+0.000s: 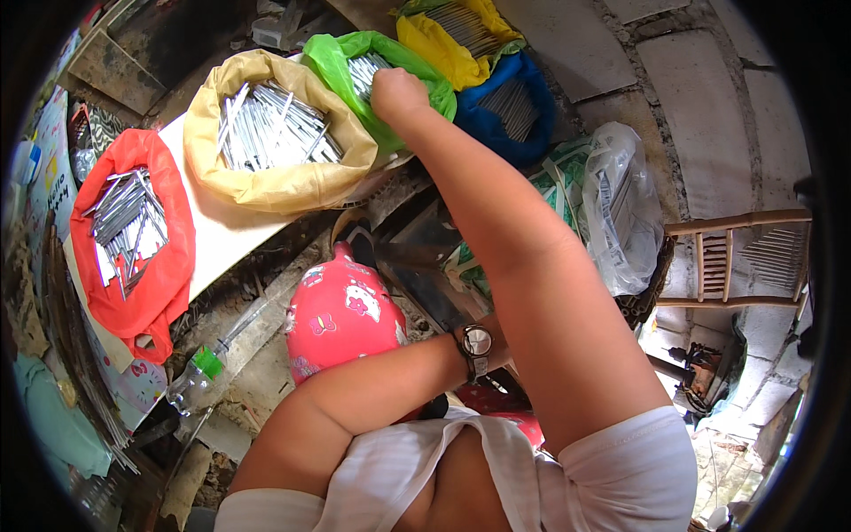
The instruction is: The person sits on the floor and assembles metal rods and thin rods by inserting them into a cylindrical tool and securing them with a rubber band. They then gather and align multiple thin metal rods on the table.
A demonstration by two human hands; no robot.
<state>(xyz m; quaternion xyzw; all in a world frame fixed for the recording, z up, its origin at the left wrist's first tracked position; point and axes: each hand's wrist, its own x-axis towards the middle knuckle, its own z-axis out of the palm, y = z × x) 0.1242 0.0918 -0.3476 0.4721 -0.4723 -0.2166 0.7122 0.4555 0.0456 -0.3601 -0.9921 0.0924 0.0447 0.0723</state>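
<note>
My right arm reaches far forward. Its hand (399, 96) is curled closed over the green plastic bag (319, 55), beside thin silvery sticks (365, 71) standing in it. What the fingers hold, if anything, is hidden. My left forearm, with a wristwatch (476, 340), crosses in front of me. The left hand passes behind my right arm, so its fingers do not show. To the left of the green bag stands a beige bag (206, 182), its rim rolled open around many silvery sticks (275, 129). Farther left, a red bag (179, 204) holds similar, darker sticks (128, 222).
Yellow (425, 55) and blue (542, 102) bags of rods stand beyond the green one. A clear plastic bag (620, 208) lies right, near a wooden rack (731, 222). A pink patterned rounded object (346, 315) sits before me; a plastic bottle (195, 377) lies left.
</note>
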